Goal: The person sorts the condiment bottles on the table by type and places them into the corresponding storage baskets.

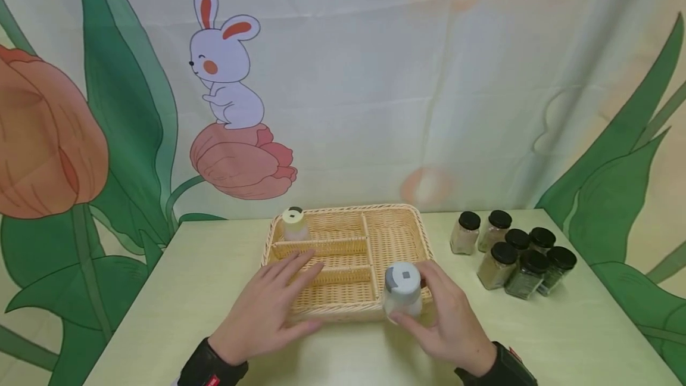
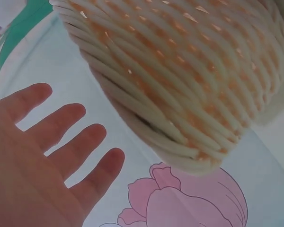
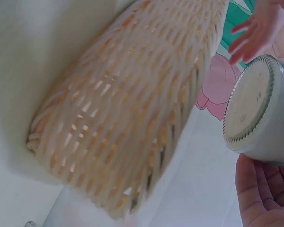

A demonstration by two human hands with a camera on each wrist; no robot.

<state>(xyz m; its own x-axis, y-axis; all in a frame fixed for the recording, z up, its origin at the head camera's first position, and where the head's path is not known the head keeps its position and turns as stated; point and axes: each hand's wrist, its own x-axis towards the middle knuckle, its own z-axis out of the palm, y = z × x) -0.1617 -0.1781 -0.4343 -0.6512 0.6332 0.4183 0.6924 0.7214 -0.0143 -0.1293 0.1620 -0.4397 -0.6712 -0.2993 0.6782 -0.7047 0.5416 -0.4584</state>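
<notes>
Pale table (image 1: pixel 177 290) with wicker basket (image 1: pixel 395 237), black-lidded jars (image 1: pixel 533 262)

It looks like a staged tabletop corner: a pale table (image 1: pixel 177 290) with a creased cloth backdrop (image 1: pixel 343 106) at its far edge and along its left and right sides, printed with a cartoon rabbit (image 1: pixel 238 100) and large tulips (image 1: pixel 48 142). Whether it is in a home or studio cannot be told.

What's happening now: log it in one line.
Right hand: holds white-lidded jar near basket | left hand: empty, near basket | yellow-lidded jar: inside basket, far left | seven black-lidded jars: right of basket
</notes>
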